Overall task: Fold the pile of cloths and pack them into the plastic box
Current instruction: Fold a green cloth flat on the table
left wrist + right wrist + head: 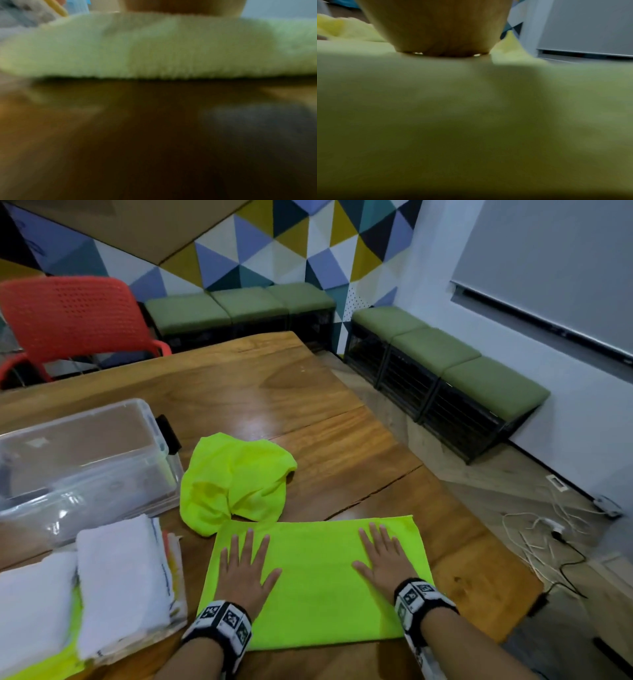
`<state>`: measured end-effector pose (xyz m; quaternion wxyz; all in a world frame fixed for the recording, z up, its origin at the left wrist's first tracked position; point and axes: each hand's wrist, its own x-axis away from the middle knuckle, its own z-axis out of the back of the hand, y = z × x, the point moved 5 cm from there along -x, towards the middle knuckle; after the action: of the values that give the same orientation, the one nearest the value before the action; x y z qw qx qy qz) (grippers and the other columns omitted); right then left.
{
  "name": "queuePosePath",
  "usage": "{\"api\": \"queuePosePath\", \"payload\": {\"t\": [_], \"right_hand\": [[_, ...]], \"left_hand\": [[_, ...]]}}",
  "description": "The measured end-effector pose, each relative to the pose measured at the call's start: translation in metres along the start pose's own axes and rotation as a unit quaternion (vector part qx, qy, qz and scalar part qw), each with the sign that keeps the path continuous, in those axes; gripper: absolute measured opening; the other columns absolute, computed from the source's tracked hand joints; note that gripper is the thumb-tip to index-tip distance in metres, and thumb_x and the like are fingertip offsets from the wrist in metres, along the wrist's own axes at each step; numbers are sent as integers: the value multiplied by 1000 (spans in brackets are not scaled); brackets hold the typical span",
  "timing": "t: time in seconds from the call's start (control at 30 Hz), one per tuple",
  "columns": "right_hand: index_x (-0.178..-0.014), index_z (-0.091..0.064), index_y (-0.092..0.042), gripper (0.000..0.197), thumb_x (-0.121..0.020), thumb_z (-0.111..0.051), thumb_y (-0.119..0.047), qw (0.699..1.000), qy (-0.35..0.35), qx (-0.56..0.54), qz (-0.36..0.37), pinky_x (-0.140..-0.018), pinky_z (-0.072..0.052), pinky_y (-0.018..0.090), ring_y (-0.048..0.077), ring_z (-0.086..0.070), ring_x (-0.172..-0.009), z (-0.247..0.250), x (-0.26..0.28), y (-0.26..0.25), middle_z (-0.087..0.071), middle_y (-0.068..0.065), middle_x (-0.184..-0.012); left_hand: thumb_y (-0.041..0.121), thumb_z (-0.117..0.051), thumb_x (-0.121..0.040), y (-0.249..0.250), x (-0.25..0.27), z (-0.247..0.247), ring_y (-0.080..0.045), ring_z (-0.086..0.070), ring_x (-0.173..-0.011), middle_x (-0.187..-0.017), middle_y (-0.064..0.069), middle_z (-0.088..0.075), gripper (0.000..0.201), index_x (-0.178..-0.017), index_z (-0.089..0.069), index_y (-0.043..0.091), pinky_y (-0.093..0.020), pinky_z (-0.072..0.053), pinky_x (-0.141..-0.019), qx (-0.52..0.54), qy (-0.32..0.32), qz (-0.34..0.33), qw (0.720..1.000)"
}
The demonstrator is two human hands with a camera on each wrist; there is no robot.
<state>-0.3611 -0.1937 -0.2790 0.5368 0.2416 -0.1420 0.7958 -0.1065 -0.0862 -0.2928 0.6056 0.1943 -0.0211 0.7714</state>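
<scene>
A lime-green cloth (315,580) lies flat as a folded rectangle at the near edge of the wooden table (239,385). My left hand (245,565) presses flat on its left part, fingers spread. My right hand (383,558) presses flat on its right part. A second lime-green cloth (236,477) lies crumpled just beyond. The clear plastic box (82,453) stands at the left. In the left wrist view the green cloth (154,47) is a blurred band above the table. In the right wrist view the green cloth (471,115) fills the frame under my palm (436,27).
Folded white cloths (116,583) are stacked at the near left beside the box, with green cloth under them. A red chair (75,316) stands past the table's far left. Green benches (445,361) line the walls. Cables (548,539) lie on the floor to the right.
</scene>
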Motion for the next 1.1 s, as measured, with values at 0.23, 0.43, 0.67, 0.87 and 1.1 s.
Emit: {"api": "queuePosePath", "payload": {"t": [0.23,0.43,0.67,0.87,1.1], "right_hand": [[-148,15,-18,80,-89,-3,-68,991,6,-55,-118,-118,4,45,24,14,-146,27,-4,60,23,2,-155],[-146,-22,-16,51,-99,-33,-31,991,123,47,13,-117,-11,42,29,-15,-143,54,21,3,-16,9,-156],[-116,-47,-11,50,-86,-53,-50,966,25,79,247,-92,-37,41,30,-46,-109,22,81,-95,-49,12,-118],[-128,-37,-10,51,-87,-48,-38,965,56,142,216,-91,-37,45,33,-43,-116,4,101,-92,-41,14,-128],[-131,-38,-9,41,-92,-46,-18,978,87,105,158,-94,-38,46,33,-45,-118,11,99,-127,-45,14,-130]], "left_hand": [[74,19,-77,-2,-15,15,-39,-27,-138,-151,-7,-19,98,-147,-25,20,-45,-11,-109,-44,0,12,999],[64,-21,-77,33,4,46,-37,-46,-126,-141,-16,-43,81,-133,-47,13,-47,-39,-101,-30,-4,-58,998],[49,-58,-78,77,56,19,-25,-42,-114,-125,-6,-43,53,-120,-47,19,-36,-35,-97,-128,-66,-291,946],[13,-56,-84,68,67,24,-28,-36,-123,-135,-8,-35,48,-128,-38,17,-39,-35,-97,-176,-47,-227,957],[13,-37,-96,46,57,41,-26,-49,-120,-131,-7,-50,33,-129,-45,16,-37,-41,-94,-48,-15,-103,993]]}}
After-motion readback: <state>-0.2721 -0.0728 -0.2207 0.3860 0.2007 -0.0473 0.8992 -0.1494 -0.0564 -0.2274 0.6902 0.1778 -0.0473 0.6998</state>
